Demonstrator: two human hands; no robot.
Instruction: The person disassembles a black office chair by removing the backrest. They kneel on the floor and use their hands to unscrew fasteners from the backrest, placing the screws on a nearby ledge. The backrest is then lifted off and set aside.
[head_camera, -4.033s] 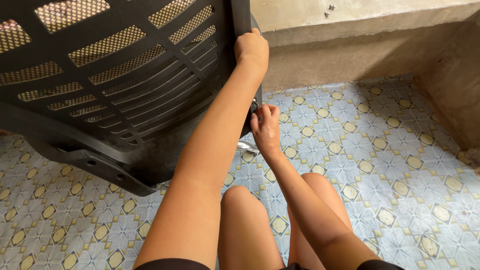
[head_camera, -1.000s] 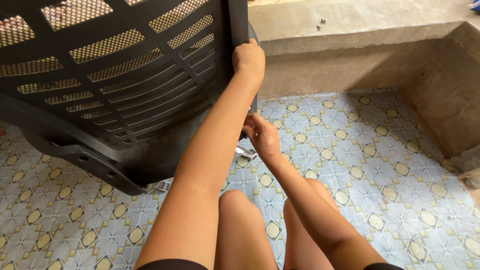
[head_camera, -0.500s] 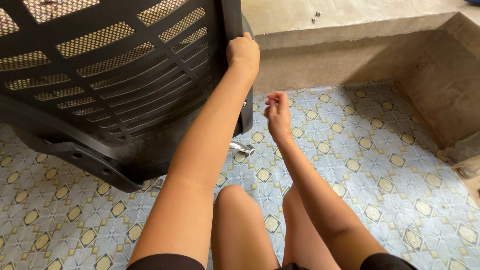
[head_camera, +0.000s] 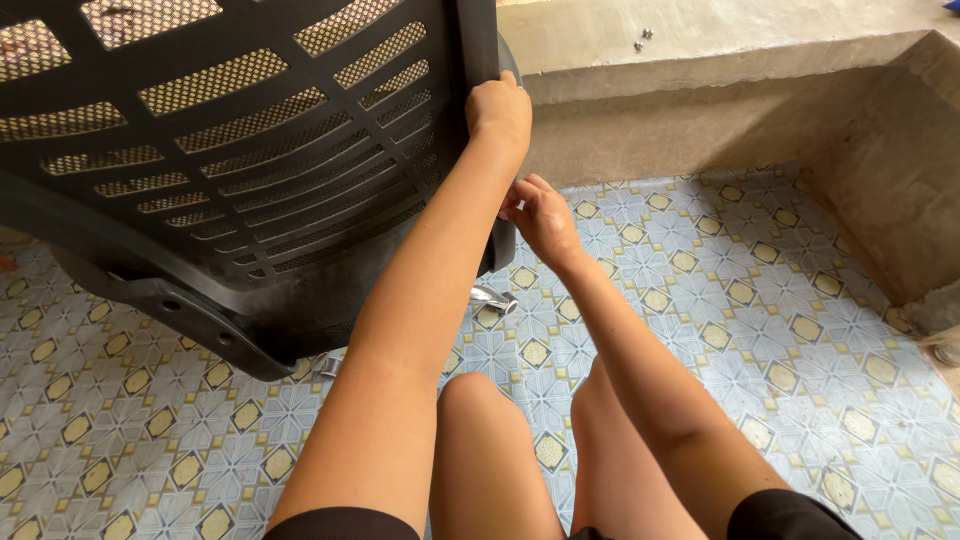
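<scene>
A large black chair back (head_camera: 250, 150) with mesh-filled slots stands tilted in front of me on the patterned floor. My left hand (head_camera: 498, 108) grips its right edge near the top, arm stretched out. My right hand (head_camera: 540, 215) is lower, beside that same edge and just under my left wrist. Its fingers are bunched together and their tips are hidden behind my left forearm, so I cannot tell whether they pinch anything. My bare knees (head_camera: 480, 400) are below.
A chrome metal part (head_camera: 493, 298) lies on the tiled floor (head_camera: 760, 330) under the chair's edge, and a small metal piece (head_camera: 325, 365) lies near the chair's black lower bracket (head_camera: 190, 315). A concrete ledge (head_camera: 700, 60) with a few small screws (head_camera: 640, 40) runs behind; a concrete wall (head_camera: 900, 190) stands right.
My right hand has risen along the chair's right edge, closer to my left wrist. My left hand keeps its grip on the chair back, which has barely moved.
</scene>
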